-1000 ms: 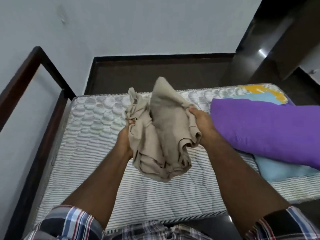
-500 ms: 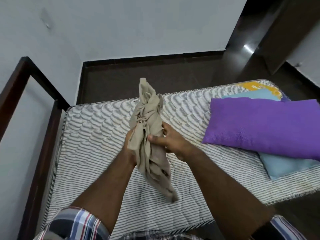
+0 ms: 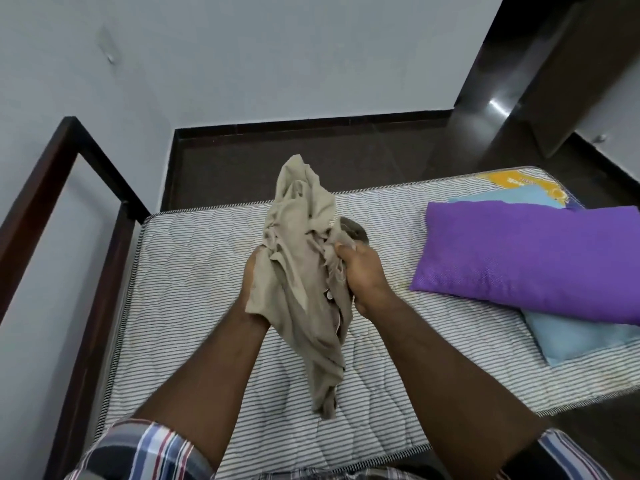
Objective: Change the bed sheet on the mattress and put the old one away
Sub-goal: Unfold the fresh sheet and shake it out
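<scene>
A crumpled beige sheet [image 3: 304,271] hangs bunched between both hands, above the middle of the bare striped mattress [image 3: 187,271]. My left hand [image 3: 252,292] grips the bundle from its left side, partly wrapped in the cloth. My right hand [image 3: 362,275] grips it from the right, fingers curled into the folds. One end of the sheet sticks up past the hands, and a long tail dangles down toward the mattress.
A purple pillow [image 3: 530,258] lies on the right part of the mattress, on top of a light blue folded cloth [image 3: 575,337]. A dark wooden bed frame [image 3: 45,202] rises at the left. Dark floor [image 3: 311,161] lies beyond the mattress, against the pale wall.
The wide bundle was squeezed into a narrow twist, then spread a little again. My right hand shifted from the front of the cloth to its right side; the tail hangs lower.
</scene>
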